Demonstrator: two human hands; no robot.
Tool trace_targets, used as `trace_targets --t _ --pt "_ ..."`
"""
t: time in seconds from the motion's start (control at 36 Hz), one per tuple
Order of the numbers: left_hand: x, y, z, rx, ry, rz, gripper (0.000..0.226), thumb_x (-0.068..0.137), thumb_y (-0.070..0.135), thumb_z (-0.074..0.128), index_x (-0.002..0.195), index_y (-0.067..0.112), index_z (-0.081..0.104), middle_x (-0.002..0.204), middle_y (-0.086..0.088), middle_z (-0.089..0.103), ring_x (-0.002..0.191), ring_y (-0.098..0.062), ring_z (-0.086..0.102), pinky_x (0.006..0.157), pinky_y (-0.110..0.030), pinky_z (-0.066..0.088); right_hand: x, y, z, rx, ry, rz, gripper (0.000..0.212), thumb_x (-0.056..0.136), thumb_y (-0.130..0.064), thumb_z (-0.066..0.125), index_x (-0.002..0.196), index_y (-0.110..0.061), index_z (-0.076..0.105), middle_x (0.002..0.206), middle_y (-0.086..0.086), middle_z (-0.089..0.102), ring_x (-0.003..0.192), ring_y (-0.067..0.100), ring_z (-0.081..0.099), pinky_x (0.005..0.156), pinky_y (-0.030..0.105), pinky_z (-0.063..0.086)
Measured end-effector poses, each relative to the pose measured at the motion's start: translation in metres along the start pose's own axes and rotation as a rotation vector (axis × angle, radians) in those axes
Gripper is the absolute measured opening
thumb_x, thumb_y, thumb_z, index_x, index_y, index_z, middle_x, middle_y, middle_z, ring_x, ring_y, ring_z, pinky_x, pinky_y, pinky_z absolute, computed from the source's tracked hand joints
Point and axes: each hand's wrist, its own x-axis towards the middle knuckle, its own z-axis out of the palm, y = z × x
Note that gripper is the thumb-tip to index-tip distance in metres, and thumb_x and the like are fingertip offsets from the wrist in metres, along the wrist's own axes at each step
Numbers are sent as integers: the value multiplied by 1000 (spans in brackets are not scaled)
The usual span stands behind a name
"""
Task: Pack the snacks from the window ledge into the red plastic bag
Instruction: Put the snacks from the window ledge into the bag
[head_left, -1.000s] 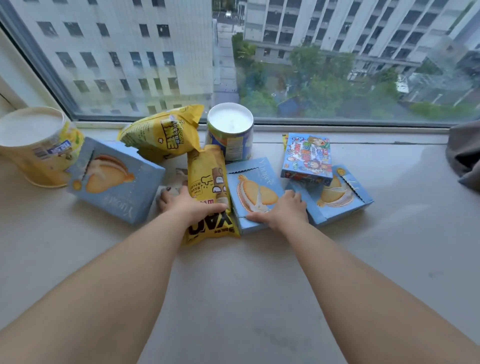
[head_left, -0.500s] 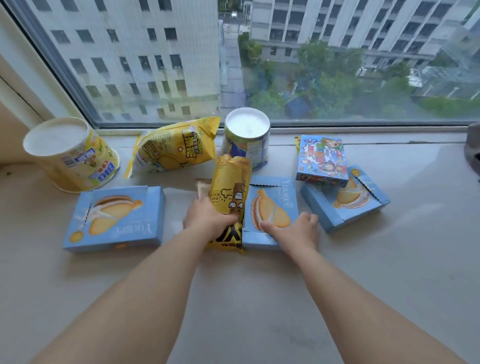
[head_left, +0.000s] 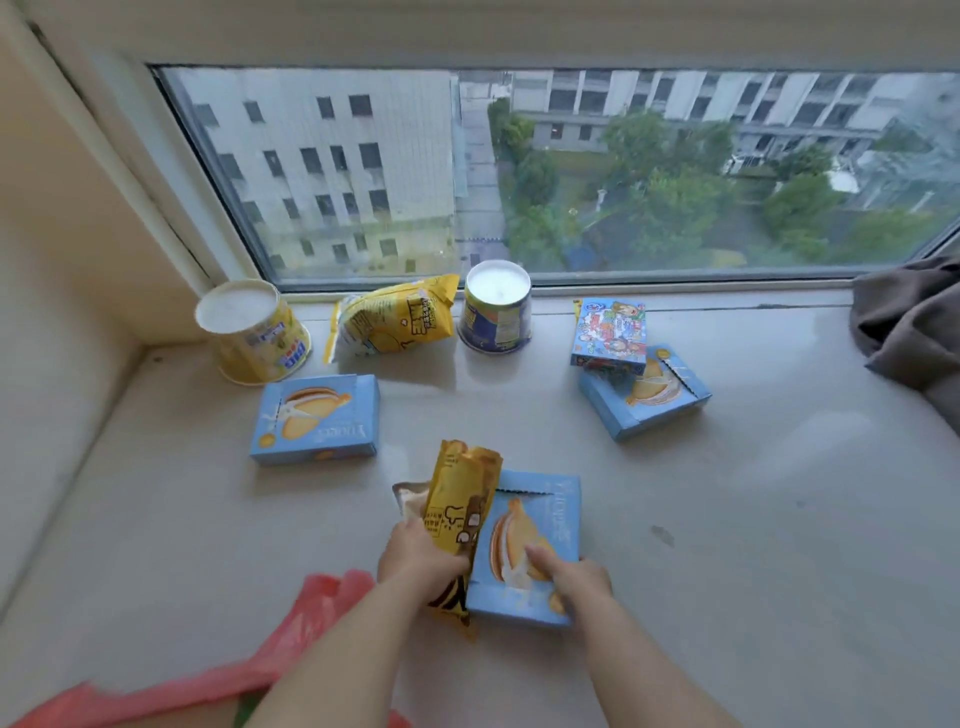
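Observation:
My left hand (head_left: 418, 561) grips a long yellow snack packet (head_left: 460, 512), with a pale packet (head_left: 410, 501) partly hidden behind it. My right hand (head_left: 569, 577) holds a blue biscuit box (head_left: 540, 525) by its near end, thumb on top. Both snacks are off their earlier spot, above the ledge's (head_left: 727, 545) near part. The red plastic bag (head_left: 291, 654) lies blurred at the lower left, under my left forearm. Farther back lie another blue box (head_left: 317, 418), a yellow bag (head_left: 395, 322), a yellow tub (head_left: 254, 332), a blue tub (head_left: 496, 309), and a small cartoon box (head_left: 610, 332) on a third blue box (head_left: 649, 400).
The window pane (head_left: 519, 171) closes off the far side. A beige side wall (head_left: 57, 249) bounds the ledge on the left. Grey-brown cloth (head_left: 914, 327) is bunched at the far right.
Both hands have pulled back toward me, carrying the yellow packet and the blue box away from the other snacks. The red bag has come into view at the lower left.

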Motion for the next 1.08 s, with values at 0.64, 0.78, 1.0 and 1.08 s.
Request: trace_targets --t 0.64,0.78,1.0,1.08 --pt "-189 -56 -127 -378 325 300 45 67 37 78 108 34 62 97 9 68 95 -19 62 76 -28 42 -180 21 -59 285 -65 -479 34 85 -42 64 103 -15 55 99 6 63 93 27 62 86 43 52" --pt "-242 -83 -125 -312 415 406 48 71 27 80 112 28 55 97 8 60 88 -15 52 77 -27 39 -218 51 -52 214 -148 -573 25 87 -35 64 100 -15 57 92 3 63 83 22 62 73 35 52" --pt "-260 -158 -104 -292 466 439 50 63 43 79 107 32 59 96 8 68 88 -16 66 71 -35 55 -248 98 -29 -160 -126 -801 17 84 -15 66 82 -14 49 89 6 54 69 13 51 51 17 40" --pt "-261 -183 -101 -289 538 364 58 64 59 73 113 31 57 99 9 65 88 -16 62 72 -35 54 -251 112 -21 -282 -90 -875 23 82 -17 67 78 -21 45 95 10 54 76 17 51 53 17 36"
